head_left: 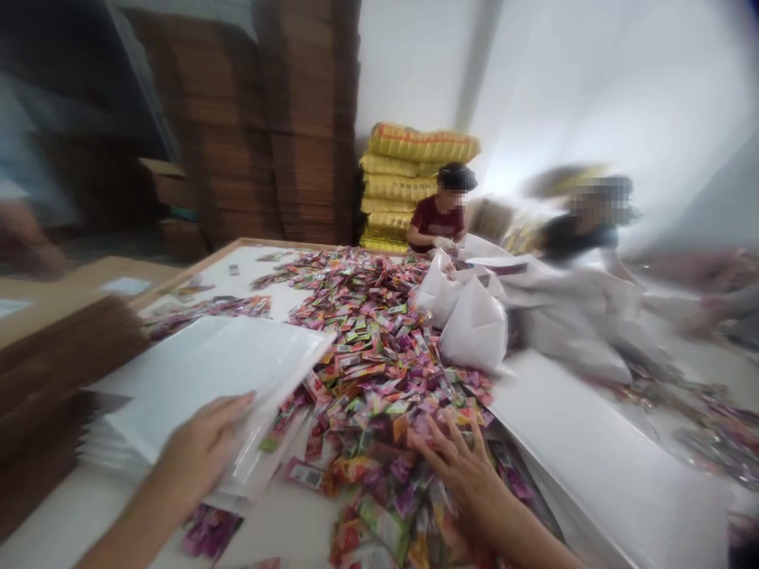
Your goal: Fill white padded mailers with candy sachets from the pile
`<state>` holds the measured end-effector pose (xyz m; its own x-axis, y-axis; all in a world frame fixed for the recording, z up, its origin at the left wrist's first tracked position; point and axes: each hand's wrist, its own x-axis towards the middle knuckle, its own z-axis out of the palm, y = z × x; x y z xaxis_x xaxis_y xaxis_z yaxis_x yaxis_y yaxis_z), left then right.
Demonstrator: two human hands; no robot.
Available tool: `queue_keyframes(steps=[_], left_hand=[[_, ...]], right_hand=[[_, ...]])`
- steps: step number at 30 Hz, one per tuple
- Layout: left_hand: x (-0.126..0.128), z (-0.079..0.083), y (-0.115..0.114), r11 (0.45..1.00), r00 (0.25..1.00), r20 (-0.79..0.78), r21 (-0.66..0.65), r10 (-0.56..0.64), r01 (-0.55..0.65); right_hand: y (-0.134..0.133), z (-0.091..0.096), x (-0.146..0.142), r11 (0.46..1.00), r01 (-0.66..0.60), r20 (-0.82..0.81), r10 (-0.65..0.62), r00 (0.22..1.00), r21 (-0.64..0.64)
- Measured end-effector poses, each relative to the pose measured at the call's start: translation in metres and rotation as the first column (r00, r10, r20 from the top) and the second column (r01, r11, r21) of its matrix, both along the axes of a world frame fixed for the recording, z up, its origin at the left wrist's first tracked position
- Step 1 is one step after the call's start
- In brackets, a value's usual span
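My left hand (205, 438) is at the near right side of a stack of white, partly see-through plastic bags (231, 356). Its fingers lie close together and seem closed on the bag edge; the thumb is hidden and motion blurs the grip. On a long heap of small colourful snack packets (379, 356), my right hand (466, 466) spreads its fingers apart, palm down, touching the packets at the near right. The packets are pink, purple, green and orange, some with printed labels.
White sacks (474, 324) stand right of the heap, near a white board (598, 442). Cardboard stacks (65, 379) flank the table's left side. Two people (439, 213) work across the table, before piled yellow sacks (388, 186). Tall cardboard piles (231, 134) rise behind.
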<state>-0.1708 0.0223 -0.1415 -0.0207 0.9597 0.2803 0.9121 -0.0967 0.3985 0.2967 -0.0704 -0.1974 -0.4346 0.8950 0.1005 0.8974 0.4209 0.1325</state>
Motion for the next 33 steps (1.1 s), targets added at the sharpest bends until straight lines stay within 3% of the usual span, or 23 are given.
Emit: queue_keyframes(steps=[3,5,8,11,13,16,19,22,24,27,31,33], left_hand=[[0.047,-0.038,-0.013,0.973,0.990,-0.007,-0.190,-0.138,0.134],[0.068,-0.060,-0.017,0.955,0.992,-0.096,-0.291,-0.084,0.053],[0.086,-0.082,-0.024,0.944,0.961,-0.275,-0.325,-0.033,-0.060],[0.090,-0.090,-0.029,0.960,0.929,-0.371,-0.254,0.013,-0.115],[0.083,-0.086,-0.028,0.959,0.947,-0.318,-0.252,0.042,-0.127],[0.061,-0.061,-0.020,0.960,0.983,-0.136,-0.234,0.123,-0.152],[0.046,-0.023,-0.013,0.981,0.981,0.001,-0.030,0.193,-0.193],[0.059,0.004,-0.012,0.980,0.987,0.111,0.145,0.118,-0.134],[0.083,0.004,-0.013,0.983,0.988,0.154,0.181,0.010,-0.038],[0.126,-0.020,-0.011,0.997,0.985,0.155,0.041,-0.072,0.066],[0.176,-0.066,0.001,0.972,0.990,0.120,-0.213,-0.073,0.097],[0.195,-0.081,0.009,0.966,0.988,0.146,-0.243,-0.052,0.086]], right_hand=[[0.017,-0.013,-0.005,0.990,-0.009,0.020,0.006,1.000,0.140],[0.052,-0.013,-0.017,0.990,-0.063,0.002,0.063,0.998,0.129],[0.120,-0.006,-0.037,0.986,-0.158,0.001,0.159,0.987,-0.058],[0.171,-0.002,-0.047,0.939,-0.181,0.018,0.194,0.981,-0.291],[0.185,-0.001,-0.047,0.927,-0.205,-0.005,0.214,0.977,-0.313],[0.177,-0.002,-0.042,0.941,-0.235,-0.086,0.220,0.972,-0.243],[0.154,-0.006,-0.038,0.970,-0.175,-0.186,0.143,0.972,-0.168],[0.136,-0.013,-0.034,0.996,-0.037,-0.326,0.008,0.945,-0.083],[0.128,-0.016,-0.026,0.997,0.061,-0.466,-0.077,0.882,-0.050],[0.117,-0.007,0.000,0.979,0.193,-0.705,-0.182,0.686,-0.065],[0.102,0.035,0.031,0.935,0.323,-0.920,-0.248,0.304,-0.146],[0.097,0.060,0.029,0.933,0.322,-0.953,-0.233,0.193,-0.162]])
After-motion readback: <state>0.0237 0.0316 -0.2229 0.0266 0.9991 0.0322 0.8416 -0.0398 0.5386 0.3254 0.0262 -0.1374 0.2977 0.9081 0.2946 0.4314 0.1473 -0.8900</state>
